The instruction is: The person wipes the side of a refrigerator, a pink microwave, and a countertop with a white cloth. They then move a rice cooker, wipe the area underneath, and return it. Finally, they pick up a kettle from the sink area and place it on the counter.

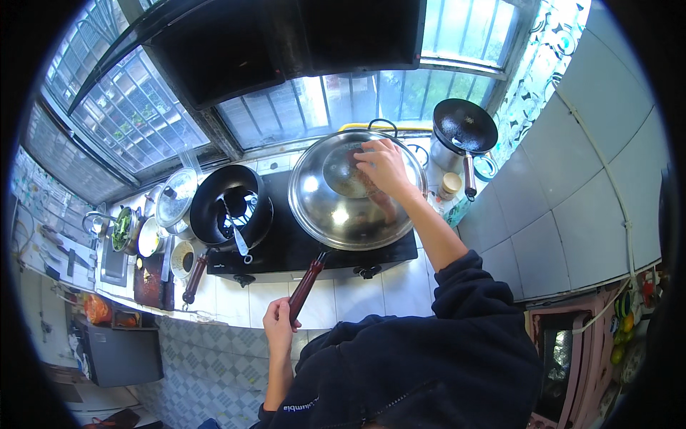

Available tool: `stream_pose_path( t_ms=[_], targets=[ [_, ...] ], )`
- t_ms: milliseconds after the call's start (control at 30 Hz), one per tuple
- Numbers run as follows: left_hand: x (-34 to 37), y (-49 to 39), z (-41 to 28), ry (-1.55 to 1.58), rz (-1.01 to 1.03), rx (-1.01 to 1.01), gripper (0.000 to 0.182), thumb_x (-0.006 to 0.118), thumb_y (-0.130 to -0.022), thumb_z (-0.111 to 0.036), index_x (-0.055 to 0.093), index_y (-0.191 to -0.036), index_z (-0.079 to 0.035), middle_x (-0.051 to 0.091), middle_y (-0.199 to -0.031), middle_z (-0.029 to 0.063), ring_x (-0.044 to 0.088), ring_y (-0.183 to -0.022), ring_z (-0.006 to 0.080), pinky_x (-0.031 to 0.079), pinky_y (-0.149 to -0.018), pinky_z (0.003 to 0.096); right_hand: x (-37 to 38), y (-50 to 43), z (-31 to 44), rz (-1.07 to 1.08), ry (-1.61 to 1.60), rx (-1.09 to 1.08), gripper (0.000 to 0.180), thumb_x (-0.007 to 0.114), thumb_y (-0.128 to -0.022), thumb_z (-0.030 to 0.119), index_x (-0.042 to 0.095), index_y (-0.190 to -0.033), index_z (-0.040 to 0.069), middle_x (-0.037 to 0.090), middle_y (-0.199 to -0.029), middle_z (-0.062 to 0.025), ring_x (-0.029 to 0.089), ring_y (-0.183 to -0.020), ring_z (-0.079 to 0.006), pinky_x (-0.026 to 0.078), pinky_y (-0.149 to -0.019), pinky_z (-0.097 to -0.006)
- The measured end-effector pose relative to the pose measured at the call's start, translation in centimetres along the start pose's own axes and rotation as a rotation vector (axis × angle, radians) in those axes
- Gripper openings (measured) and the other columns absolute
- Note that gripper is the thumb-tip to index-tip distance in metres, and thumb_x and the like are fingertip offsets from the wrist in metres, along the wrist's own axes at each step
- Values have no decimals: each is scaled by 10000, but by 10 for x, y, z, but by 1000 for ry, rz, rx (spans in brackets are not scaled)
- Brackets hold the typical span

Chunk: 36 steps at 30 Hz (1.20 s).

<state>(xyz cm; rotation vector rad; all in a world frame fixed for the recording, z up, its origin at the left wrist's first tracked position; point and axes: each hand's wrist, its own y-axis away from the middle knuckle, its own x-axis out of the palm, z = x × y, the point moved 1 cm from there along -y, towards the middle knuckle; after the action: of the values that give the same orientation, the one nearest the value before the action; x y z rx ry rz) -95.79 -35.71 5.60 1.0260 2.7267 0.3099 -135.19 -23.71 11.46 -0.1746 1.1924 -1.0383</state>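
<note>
A domed metal lid with a glass centre covers the wok on the right burner of the black gas stove. My right hand is on top of this lid, its fingers curled about the middle; the knob itself is hidden under them. Below, my left hand grips the dark red wooden handle of the covered wok. On the left burner sits a second black wok, uncovered, with a metal spatula resting in it.
Left of the stove are a glass-lidded pot, a white bowl, a bowl of dark sauce, a cutting board and a colander of greens. At right, a small frying pan tops a metal pot, beside a jar. The range hood hangs above.
</note>
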Motion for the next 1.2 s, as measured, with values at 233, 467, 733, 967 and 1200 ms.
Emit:
stream_pose_path(
  t_ms=[233,467,733,967,1200],
  targets=[
    [-1,-3,-1,-41,-29,-61,286,489,-980,-242,603,-993,21,606,-709,64,536,-464,102,383,-401,217,-12,7,14,-108,-43,-68,92,705,-730,146,745,-810,128,643,-1036,-28,526,-1066,-243,380,-925,-407],
    [-4,0,-4,-102,-55,-125,299,493,-972,-258,613,-953,15,600,-696,59,547,-471,111,390,-406,224,-25,48,11,-217,-170,49,46,698,-734,108,689,-776,90,653,-977,-28,559,-987,-252,418,-851,-400],
    [-1,2,-13,-162,-82,-187,274,513,-959,-235,616,-961,18,615,-730,60,577,-545,115,429,-464,224,-30,68,-1,-178,-264,147,84,696,-745,104,680,-824,81,662,-984,-33,564,-987,-268,429,-848,-416],
    [4,-3,-20,-139,-289,92,98,623,-891,-61,620,-945,21,668,-968,106,601,-804,107,486,-742,238,-15,39,17,-84,-179,26,328,703,-743,126,657,-1061,60,616,-1172,-60,506,-1146,-277,391,-959,-422],
    [1,-7,-17,-180,-341,271,128,610,-914,-92,625,-856,21,676,-925,109,597,-766,110,479,-754,247,-4,18,39,16,83,-1,383,707,-741,157,627,-1096,38,581,-1148,-71,481,-1166,-277,348,-1003,-426]
  ],
)
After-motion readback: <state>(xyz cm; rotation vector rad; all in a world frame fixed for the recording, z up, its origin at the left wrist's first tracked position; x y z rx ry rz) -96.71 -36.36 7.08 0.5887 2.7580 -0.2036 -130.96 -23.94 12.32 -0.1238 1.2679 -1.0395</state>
